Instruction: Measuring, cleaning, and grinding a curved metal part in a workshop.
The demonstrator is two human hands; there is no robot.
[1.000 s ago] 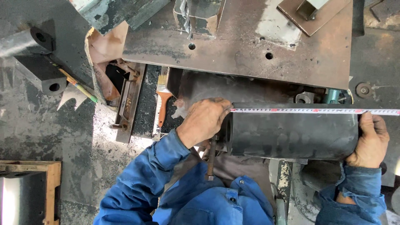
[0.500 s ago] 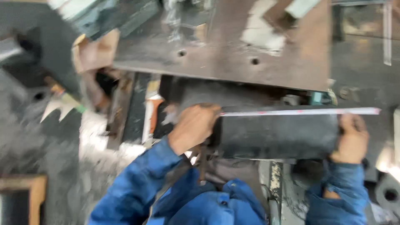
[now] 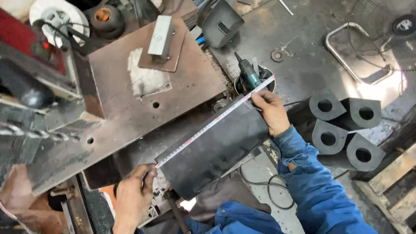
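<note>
A white measuring tape (image 3: 214, 121) runs stretched along the upper edge of a long black block (image 3: 216, 149) that lies slanted in front of me. My left hand (image 3: 134, 195) pinches the tape's near end at the block's lower left corner. My right hand (image 3: 271, 110) presses the far end of the tape onto the block's upper right corner. Both sleeves are blue.
A large rusty steel plate (image 3: 130, 112) with holes lies beyond the block, with a small metal block (image 3: 160, 37) on it. An angle grinder (image 3: 249, 73) rests near the right hand. Several black blocks with round holes (image 3: 342, 130) are stacked at right. A fan guard (image 3: 381, 34) sits far right.
The view has swung and tilted, so the block now lies diagonally. Both hands still hold the tape stretched along the block.
</note>
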